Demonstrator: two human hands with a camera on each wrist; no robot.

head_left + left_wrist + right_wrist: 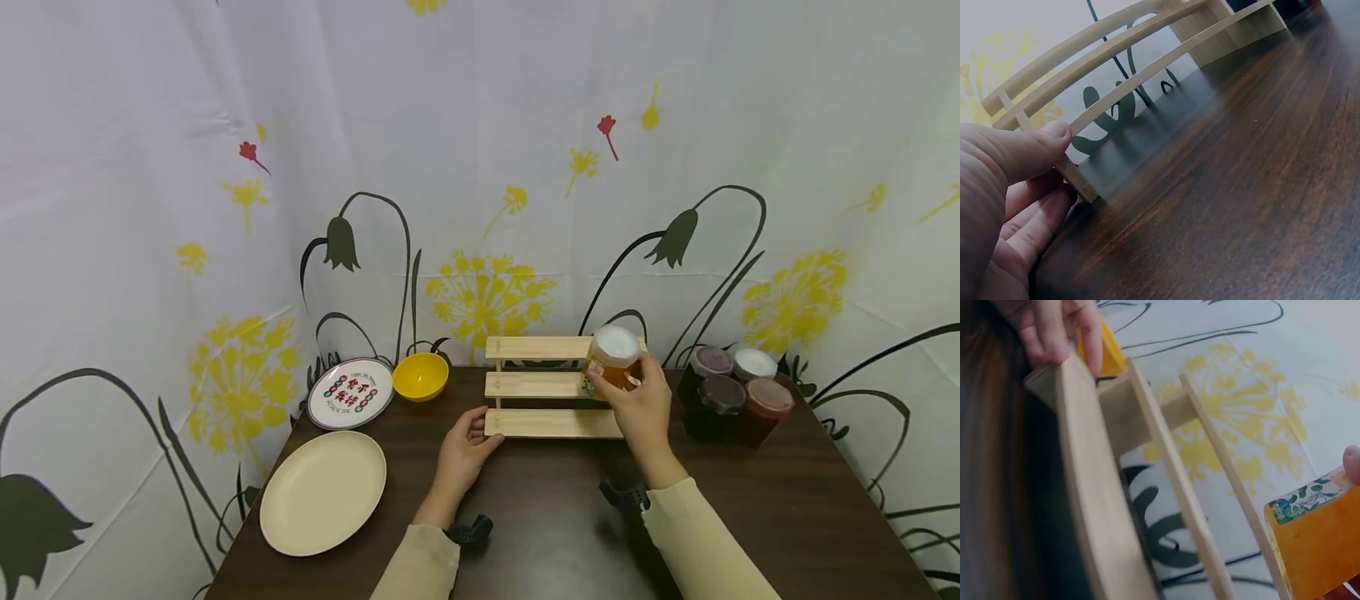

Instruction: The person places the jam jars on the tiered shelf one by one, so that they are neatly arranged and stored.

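- We see the right hand [643, 412] pinching the amber jar [617, 367] from its near side, thumb and fingers set against its wall.
- We find that jar upright in front of the two upper slats, toward the right end of the wooden rack [551, 423]; we cannot tell whether its base touches the wood.
- We note its white lid [617, 342] and, in the right wrist view, a leafy printed label [1307, 500] on its side.
- We see the left hand [462, 450] gripping the rack's lowest slat at its left end, thumb on the slat, the other fingers curled by the end support.
- We read the rack as three stepped slats of pale wood, standing on the dark table [825, 508].
- We see a black strap on each wrist, below pale sleeves [701, 533].
- To the right of the rack we count four lidded jars [759, 421] grouped close together: two purple lids on the left, a white one at the back right, a reddish one at the front right.
- To the left of the rack we have a yellow bowl [421, 377], just beside a white plate [351, 393] with red characters.
- Nearer us lies a cream oval plate [324, 493].
- Behind everything we see a white curtain [487, 125] printed with flowers.
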